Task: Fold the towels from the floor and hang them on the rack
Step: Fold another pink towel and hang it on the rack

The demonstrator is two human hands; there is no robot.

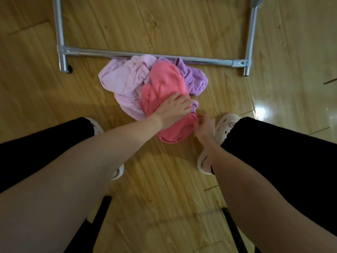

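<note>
A heap of towels lies on the wooden floor against the rack's base. On top is a crumpled pink towel (pixel 164 83); a pale lilac towel (pixel 122 83) spreads to its left and a darker purple towel (pixel 196 79) to its right. My left hand (pixel 175 108) rests flat on the pink towel with fingers spread. At the near right edge of that towel, my right hand (pixel 205 125) pinches the cloth. The metal rack's bottom bar (pixel 145 54) crosses the floor just behind the heap; its upper rails are out of view.
Two rack legs (pixel 63 64) (pixel 247 70) stand on the floor left and right of the heap. My white clogs (pixel 227 125) and black trouser legs flank the towels. Black chair legs (pixel 98 216) show below my arms.
</note>
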